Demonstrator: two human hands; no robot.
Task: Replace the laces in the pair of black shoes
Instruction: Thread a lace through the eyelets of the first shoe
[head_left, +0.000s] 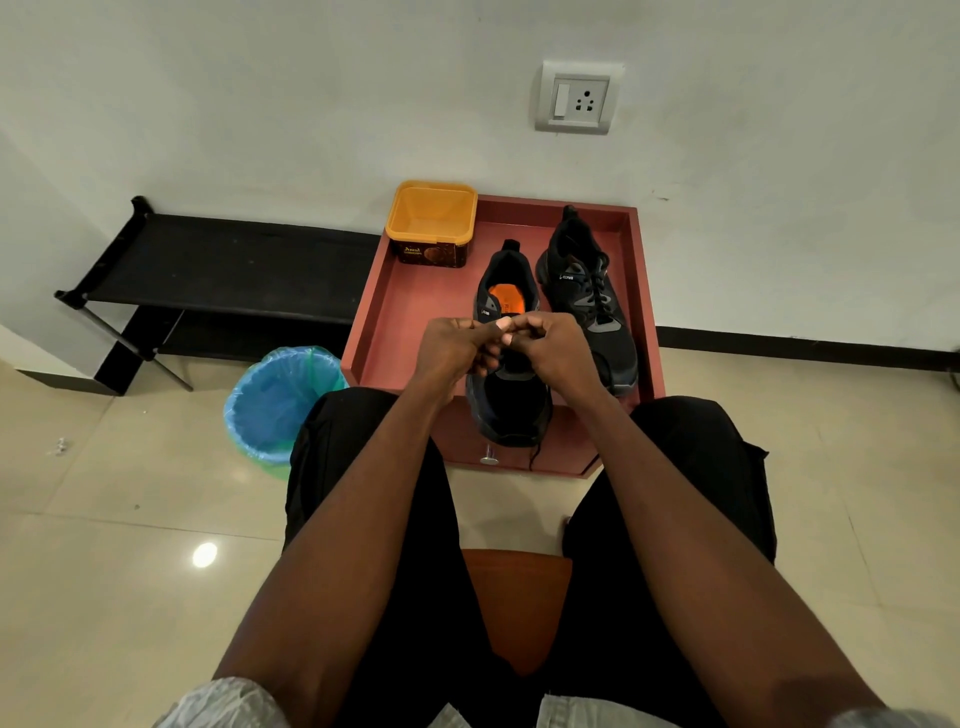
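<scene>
Both hands, left hand (453, 349) and right hand (551, 347), fingers curled, apparently pinching lace over near shoe (511, 400); best threaded eyelet by eyelet, evenly tensioned.

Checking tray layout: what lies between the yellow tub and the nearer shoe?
Only bare red tray floor between the tub and the shoe, in the head view.

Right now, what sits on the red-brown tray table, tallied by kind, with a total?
Black shoes: 2, the near shoe under both hands and the laced shoe beside it
Yellow tubs: 1, the tub at the far left corner of the tray table
Total: 3
</scene>
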